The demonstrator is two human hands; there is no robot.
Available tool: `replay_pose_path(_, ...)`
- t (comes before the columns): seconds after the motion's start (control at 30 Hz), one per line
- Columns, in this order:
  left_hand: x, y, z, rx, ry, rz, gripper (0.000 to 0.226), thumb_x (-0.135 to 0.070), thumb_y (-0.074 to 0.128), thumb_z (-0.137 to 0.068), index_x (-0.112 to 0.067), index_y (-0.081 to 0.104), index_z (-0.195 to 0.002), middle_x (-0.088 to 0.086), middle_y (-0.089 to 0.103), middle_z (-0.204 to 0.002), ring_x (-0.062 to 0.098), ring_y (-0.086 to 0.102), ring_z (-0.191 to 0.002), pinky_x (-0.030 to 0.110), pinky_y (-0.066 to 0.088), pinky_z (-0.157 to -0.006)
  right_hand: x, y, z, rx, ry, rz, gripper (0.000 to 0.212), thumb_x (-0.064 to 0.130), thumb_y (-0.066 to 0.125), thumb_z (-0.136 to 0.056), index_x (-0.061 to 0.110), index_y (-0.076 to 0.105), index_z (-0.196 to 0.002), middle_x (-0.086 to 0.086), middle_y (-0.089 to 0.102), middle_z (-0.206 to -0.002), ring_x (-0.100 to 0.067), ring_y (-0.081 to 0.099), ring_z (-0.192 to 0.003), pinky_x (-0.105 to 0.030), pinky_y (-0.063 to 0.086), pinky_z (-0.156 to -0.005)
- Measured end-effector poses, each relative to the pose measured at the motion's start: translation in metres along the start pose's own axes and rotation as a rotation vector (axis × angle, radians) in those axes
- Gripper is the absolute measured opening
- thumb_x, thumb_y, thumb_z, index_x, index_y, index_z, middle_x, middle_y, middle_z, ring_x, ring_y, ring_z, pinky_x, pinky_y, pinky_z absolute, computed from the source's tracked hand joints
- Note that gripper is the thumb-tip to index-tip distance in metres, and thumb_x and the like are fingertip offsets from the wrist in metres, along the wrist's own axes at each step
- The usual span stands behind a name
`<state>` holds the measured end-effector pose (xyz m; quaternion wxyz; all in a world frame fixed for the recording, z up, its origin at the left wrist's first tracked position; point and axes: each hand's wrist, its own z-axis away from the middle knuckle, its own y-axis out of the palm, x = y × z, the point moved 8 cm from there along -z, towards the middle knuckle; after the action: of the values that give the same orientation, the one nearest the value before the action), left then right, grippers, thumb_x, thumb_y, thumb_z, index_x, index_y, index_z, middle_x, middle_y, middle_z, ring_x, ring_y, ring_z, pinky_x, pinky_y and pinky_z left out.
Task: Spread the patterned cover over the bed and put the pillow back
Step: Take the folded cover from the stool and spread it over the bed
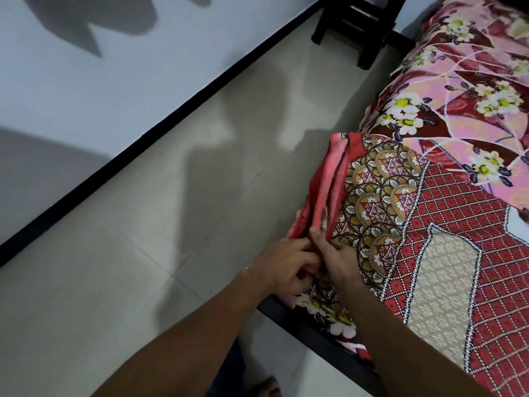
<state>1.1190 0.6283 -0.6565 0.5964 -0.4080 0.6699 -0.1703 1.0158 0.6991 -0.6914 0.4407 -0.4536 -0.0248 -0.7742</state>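
Two big things fill the view: pale floor tiles (pixel 137 282) running along a white wall with a black skirting strip (pixel 177 116), and the bed (pixel 309 333) on the right with its dark frame, where the red patterned cover (pixel 446 253) lies over the near part and a pink floral sheet (pixel 458 104) shows beyond it. Both hands meet at the bed's edge, the left hand (pixel 289 267) curled with fingers pinching the cover's hanging folded edge, and the right hand (pixel 337 259) right beside it, touching, fingers closed on the same fold.
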Motion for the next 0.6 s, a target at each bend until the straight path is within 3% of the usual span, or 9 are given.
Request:
replay_pose_path(0.1, 0.013, 0.005, 0.005, -0.031, -0.089, -0.016, 0.036, -0.034, 0.074, -0.068, -0.014, 0.064, -0.097, 0.004, 0.055, -0.103, 0.023, 0.057, -0.085, 0.036, 0.05, -0.07, -0.001, -0.013, 0.0, -0.062, -0.06, 0.093, 0.018, 0.028, 0.069, -0.091, 0.014, 0.075, -0.082, -0.009, 0.074, -0.074, -0.029, 0.071, -0.072, -0.045, 0.061, -0.069)
replay_pose_path(0.2, 0.036, 0.015, 0.01, 0.043, -0.315, -0.05, 0.073, -0.053, 0.076, -0.066, -0.014, 0.053, -0.123, 0.004, 0.058, -0.115, 0.024, 0.059, -0.097, 0.039, 0.052, -0.085, -0.005, -0.024, 0.013, -0.108, -0.064, -0.174, 0.02, 0.02, 0.054, -0.1, 0.008, 0.07, -0.099, -0.011, 0.065, -0.078, -0.025, 0.06, -0.067, -0.033, 0.053, -0.057)
replay_pose_path(0.27, 0.037, 0.021, 0.005, 0.142, -0.363, -0.104, 0.084, -0.059, 0.077, -0.064, -0.018, 0.051, -0.132, 0.002, 0.064, -0.118, 0.023, 0.061, -0.104, 0.036, 0.049, -0.094, -0.007, -0.028, 0.02, -0.147, -0.08, -0.233, 0.02, 0.021, 0.048, -0.102, 0.011, 0.066, -0.099, -0.01, 0.063, -0.083, -0.025, 0.059, -0.072, -0.034, 0.052, -0.062)
replay_pose_path(0.33, 0.035, 0.019, -0.007, 0.174, -0.387, -0.147, 0.065, -0.06, 0.076, -0.065, -0.023, 0.06, -0.115, 0.0, 0.068, -0.104, 0.022, 0.063, -0.095, 0.032, 0.047, -0.086, -0.002, -0.03, 0.025, -0.202, -0.107, -0.248, 0.02, 0.021, 0.047, -0.103, 0.019, 0.063, -0.091, -0.005, 0.061, -0.085, -0.019, 0.058, -0.075, -0.033, 0.051, -0.067)
replay_pose_path(0.5, 0.034, 0.023, -0.025, 0.384, -0.37, -0.11, 0.035, -0.051, 0.074, -0.075, -0.022, 0.07, -0.094, 0.001, 0.073, -0.087, 0.023, 0.068, -0.082, 0.031, 0.049, -0.075, 0.013, -0.035, 0.029, -0.26, -0.139, -0.337, 0.02, 0.017, 0.047, -0.102, 0.016, 0.058, -0.086, 0.001, 0.053, -0.077, -0.011, 0.05, -0.066, -0.024, 0.043, -0.056)
replay_pose_path(0.6, 0.024, 0.023, -0.035, 0.41, -0.224, -0.141, 0.038, -0.061, 0.071, -0.077, -0.024, 0.067, -0.082, -0.004, 0.069, -0.075, 0.018, 0.065, -0.071, 0.031, 0.05, -0.07, 0.011, -0.049, 0.027, -0.324, -0.157, -0.343, 0.019, 0.017, 0.046, -0.101, 0.014, 0.058, -0.086, -0.001, 0.053, -0.078, -0.015, 0.05, -0.068, -0.022, 0.041, -0.053)
